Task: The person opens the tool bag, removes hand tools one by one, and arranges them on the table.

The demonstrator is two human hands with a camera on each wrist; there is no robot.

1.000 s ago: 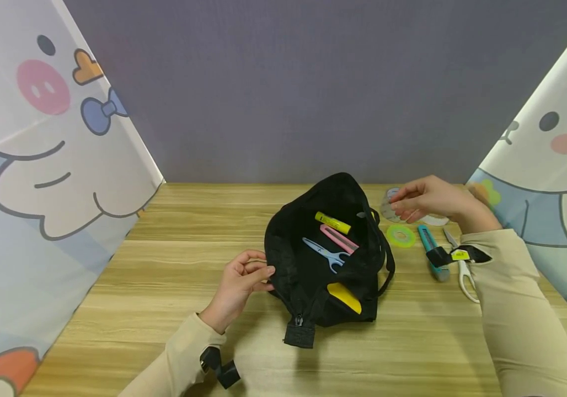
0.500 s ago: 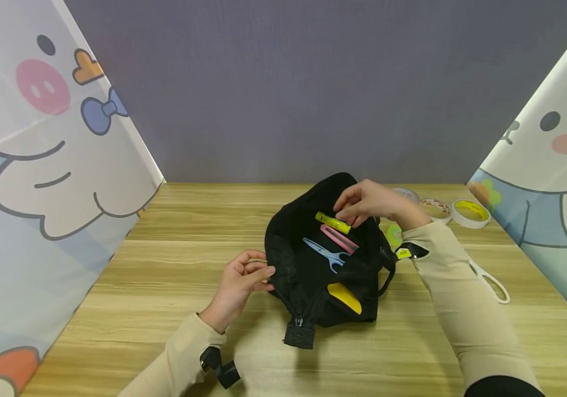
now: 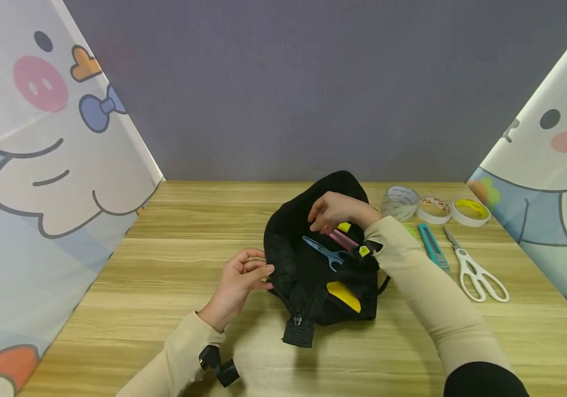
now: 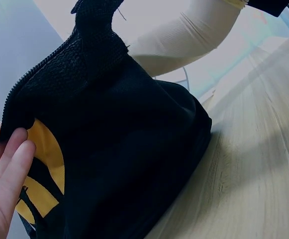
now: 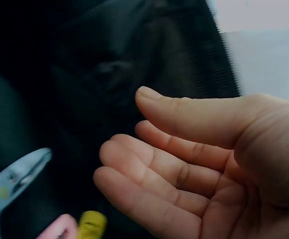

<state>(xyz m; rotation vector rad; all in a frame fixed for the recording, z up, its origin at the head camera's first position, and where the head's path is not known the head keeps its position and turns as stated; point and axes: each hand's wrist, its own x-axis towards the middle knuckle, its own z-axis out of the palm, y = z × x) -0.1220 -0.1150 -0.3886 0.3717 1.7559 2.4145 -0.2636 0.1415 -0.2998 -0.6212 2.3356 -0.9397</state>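
A black zippered bag point(image 3: 283, 259) stands with its mouth open. My left hand point(image 3: 236, 286) pinches its left edge between thumb and fingers; the left wrist view shows the fingers point(image 4: 10, 169) along the outside, by a yellow patch point(image 4: 49, 149). Over the bag's mouth, my right hand point(image 3: 335, 210) is bent with nothing in it. Inside lie light-blue scissors point(image 3: 319, 248), a pink utility knife point(image 3: 344, 240) and a yellow tube point(image 3: 344, 226), partly covered by the right hand. In the right wrist view the scissors point(image 5: 15, 186) are left of the loosely curled fingers point(image 5: 134, 194).
On the table's right are a clear tape roll point(image 3: 400, 203), two white-edged tape rolls point(image 3: 433, 209), a teal utility knife point(image 3: 431, 245) and white-handled scissors point(image 3: 474, 270). A green ring is mostly hidden by the right sleeve point(image 3: 422, 275). A grey panel point(image 3: 283, 94) rises behind.
My right hand has moved left from beside the clear tape roll to over the bag's mouth, covering part of the yellow tube. The left hand stays on the bag's edge.
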